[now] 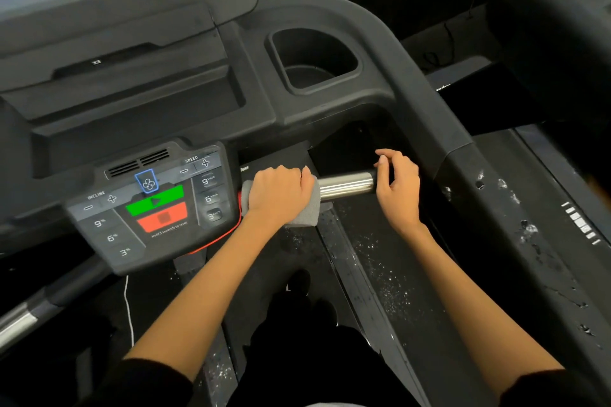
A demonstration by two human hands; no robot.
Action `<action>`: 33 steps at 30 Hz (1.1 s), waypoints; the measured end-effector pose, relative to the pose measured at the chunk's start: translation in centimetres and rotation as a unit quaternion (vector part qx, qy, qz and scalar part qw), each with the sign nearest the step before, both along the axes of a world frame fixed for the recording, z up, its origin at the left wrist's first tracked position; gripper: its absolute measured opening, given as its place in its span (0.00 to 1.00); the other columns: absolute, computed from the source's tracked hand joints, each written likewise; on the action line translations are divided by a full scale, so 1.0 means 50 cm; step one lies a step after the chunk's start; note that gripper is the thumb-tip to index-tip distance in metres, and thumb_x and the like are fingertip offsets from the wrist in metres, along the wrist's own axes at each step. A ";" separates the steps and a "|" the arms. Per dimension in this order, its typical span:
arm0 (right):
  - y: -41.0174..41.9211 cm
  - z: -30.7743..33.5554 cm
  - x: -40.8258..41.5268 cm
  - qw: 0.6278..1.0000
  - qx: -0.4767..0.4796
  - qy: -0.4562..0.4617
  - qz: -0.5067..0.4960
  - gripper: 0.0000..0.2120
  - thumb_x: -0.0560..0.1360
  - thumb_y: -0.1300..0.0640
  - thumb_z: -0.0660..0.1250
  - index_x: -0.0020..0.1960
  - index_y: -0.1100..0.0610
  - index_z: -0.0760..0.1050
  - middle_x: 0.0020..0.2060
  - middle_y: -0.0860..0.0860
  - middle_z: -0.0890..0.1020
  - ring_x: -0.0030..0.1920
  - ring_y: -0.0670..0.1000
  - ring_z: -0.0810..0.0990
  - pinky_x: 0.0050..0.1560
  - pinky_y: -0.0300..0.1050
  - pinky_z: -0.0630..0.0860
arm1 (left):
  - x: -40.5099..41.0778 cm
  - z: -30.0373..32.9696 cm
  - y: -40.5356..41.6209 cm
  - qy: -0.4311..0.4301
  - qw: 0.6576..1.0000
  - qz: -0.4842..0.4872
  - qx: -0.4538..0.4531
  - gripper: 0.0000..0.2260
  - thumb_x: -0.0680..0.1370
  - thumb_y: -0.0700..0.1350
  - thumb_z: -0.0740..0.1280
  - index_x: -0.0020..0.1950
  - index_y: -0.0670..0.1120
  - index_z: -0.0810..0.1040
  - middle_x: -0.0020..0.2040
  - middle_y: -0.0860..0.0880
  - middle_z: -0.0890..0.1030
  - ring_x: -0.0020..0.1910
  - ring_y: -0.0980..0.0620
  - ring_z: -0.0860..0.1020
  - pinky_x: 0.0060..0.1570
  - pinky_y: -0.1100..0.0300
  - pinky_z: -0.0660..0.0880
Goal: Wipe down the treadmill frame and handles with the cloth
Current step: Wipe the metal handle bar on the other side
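Observation:
A grey cloth (309, 213) is wrapped round the left end of a shiny metal pulse handle (347, 184) that juts out beside the treadmill's control panel. My left hand (281, 192) grips the cloth and the handle together, fingers curled over the top. At the handle's right end my right hand (398, 190) hovers with fingers loosely curled, its thumb and fingertips touching the dark end cap. The black treadmill frame (416, 102) curves round behind and to the right of both hands.
The control panel (155, 205) with green and red buttons sits just left of the left hand. A cup holder (314, 59) lies behind. The right side rail (515, 218) shows scuffed white marks. Another metal handle (16, 324) sticks out at lower left.

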State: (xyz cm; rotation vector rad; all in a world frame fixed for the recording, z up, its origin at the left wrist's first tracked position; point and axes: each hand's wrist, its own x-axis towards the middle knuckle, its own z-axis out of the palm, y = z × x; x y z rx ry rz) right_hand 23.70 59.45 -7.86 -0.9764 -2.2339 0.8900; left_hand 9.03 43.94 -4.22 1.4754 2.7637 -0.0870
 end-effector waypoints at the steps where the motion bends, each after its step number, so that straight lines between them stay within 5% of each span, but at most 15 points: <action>1: 0.000 0.001 0.002 1.000 -0.002 -0.001 0.003 0.10 0.82 0.60 0.59 0.59 0.59 0.77 0.44 0.47 0.78 0.47 0.46 0.74 0.54 0.30 0.61 | -0.013 0.000 0.003 -0.031 1.000 0.004 0.000 0.23 0.82 0.50 0.48 0.40 0.42 0.78 0.33 0.46 0.76 0.30 0.49 0.69 0.30 0.59 0.59; 5: 0.000 0.004 0.005 1.000 -0.006 -0.006 0.013 0.10 0.82 0.59 0.59 0.59 0.58 0.77 0.44 0.46 0.77 0.47 0.46 0.74 0.55 0.38 0.63 | -0.039 0.024 0.004 -0.158 0.986 0.060 0.003 0.24 0.83 0.52 0.50 0.37 0.41 0.77 0.35 0.45 0.75 0.36 0.46 0.72 0.39 0.56 0.67; 10: 0.000 0.005 0.004 1.000 -0.002 -0.001 0.013 0.09 0.82 0.60 0.59 0.58 0.58 0.77 0.43 0.46 0.77 0.46 0.44 0.72 0.55 0.40 0.64 | 0.002 -0.002 -0.045 0.047 0.994 0.040 0.088 0.22 0.82 0.53 0.51 0.34 0.45 0.75 0.28 0.47 0.76 0.28 0.46 0.75 0.31 0.57 0.66; 16: 0.001 0.002 0.005 1.000 0.002 0.003 0.020 0.09 0.82 0.60 0.59 0.58 0.58 0.77 0.44 0.45 0.77 0.47 0.44 0.72 0.54 0.39 0.63 | 0.051 -0.060 -0.079 0.171 0.974 0.027 0.149 0.19 0.82 0.57 0.53 0.55 0.46 0.77 0.43 0.48 0.79 0.42 0.47 0.76 0.47 0.52 0.70; 22: 0.001 0.000 0.006 1.000 -0.003 0.001 0.023 0.10 0.82 0.60 0.59 0.58 0.57 0.77 0.44 0.48 0.79 0.48 0.46 0.73 0.55 0.39 0.63 | 0.062 -0.077 -0.009 0.183 0.949 0.016 0.256 0.14 0.81 0.53 0.59 0.49 0.47 0.81 0.39 0.51 0.81 0.36 0.52 0.77 0.37 0.58 0.70; 26: 0.001 0.001 0.006 1.000 -0.003 0.004 0.023 0.09 0.82 0.60 0.59 0.57 0.57 0.77 0.43 0.49 0.79 0.46 0.46 0.74 0.55 0.44 0.67 | 0.089 -0.082 0.050 0.144 0.956 -0.030 0.252 0.13 0.81 0.52 0.60 0.48 0.46 0.80 0.39 0.51 0.80 0.35 0.53 0.77 0.36 0.59 0.72; 29: 0.004 0.001 0.007 0.999 0.007 0.017 0.029 0.09 0.81 0.60 0.60 0.56 0.59 0.78 0.41 0.49 0.80 0.43 0.47 0.76 0.53 0.48 0.71 | 0.091 -0.076 0.065 0.106 0.965 -0.074 0.230 0.15 0.81 0.52 0.57 0.52 0.45 0.79 0.40 0.49 0.80 0.37 0.52 0.78 0.37 0.58 0.75; 33: 0.004 0.004 0.009 0.999 0.016 0.008 0.035 0.09 0.81 0.61 0.60 0.57 0.59 0.78 0.41 0.50 0.80 0.43 0.43 0.72 0.52 0.42 0.67 | 0.068 -0.063 0.021 0.120 0.964 -0.164 0.174 0.20 0.82 0.55 0.54 0.67 0.45 0.70 0.53 0.48 0.79 0.47 0.50 0.77 0.45 0.56 0.74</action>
